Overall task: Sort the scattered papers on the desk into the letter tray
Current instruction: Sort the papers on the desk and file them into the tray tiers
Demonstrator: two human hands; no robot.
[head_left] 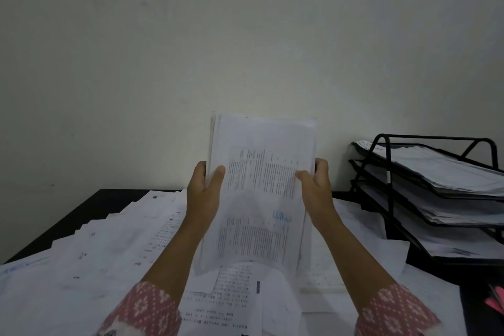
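A stack of printed papers (259,188) stands upright above the desk, its lower edge near the sheets below. My left hand (203,194) grips its left edge, thumb on the front. My right hand (316,188) grips the right edge the same way. The top sheet carries dense print and a blue stamp. More scattered papers (109,254) cover the black desk (90,207) to the left and below. A black wire letter tray (425,199) with three tiers stands at the right, each tier holding paper.
A plain pale wall rises right behind the desk. Something pink (495,301) lies at the desk's far right front edge. Loose sheets also reach under the tray's front (354,215).
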